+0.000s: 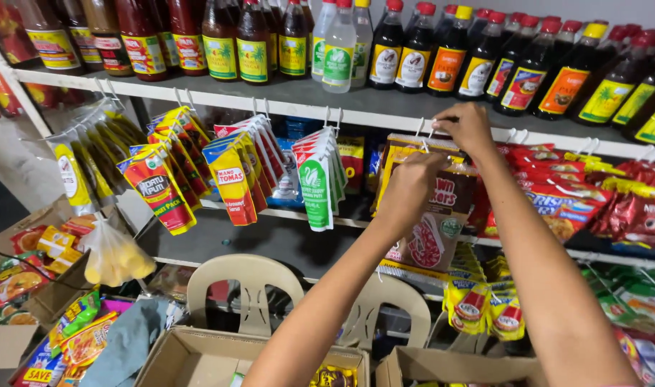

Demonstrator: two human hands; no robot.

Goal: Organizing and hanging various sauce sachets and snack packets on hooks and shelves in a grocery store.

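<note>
Now I pinch the snack pack (433,215) by its top in my left hand (407,188), just under the shelf hook (422,127), my right hand (468,127) closed on that hook; I'd steady it and thread squarely.

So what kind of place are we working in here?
Probably a small grocery shop: a shelf lined with sauce bottles, sachets hanging on hooks, and stock boxes below.

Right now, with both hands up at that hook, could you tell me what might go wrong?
The brown packet seems only half on the hook; if the left hand lets go early, it may drop toward the boxes below. The right hand works just under the sauce bottles, so a knock upward might topple one.
</note>
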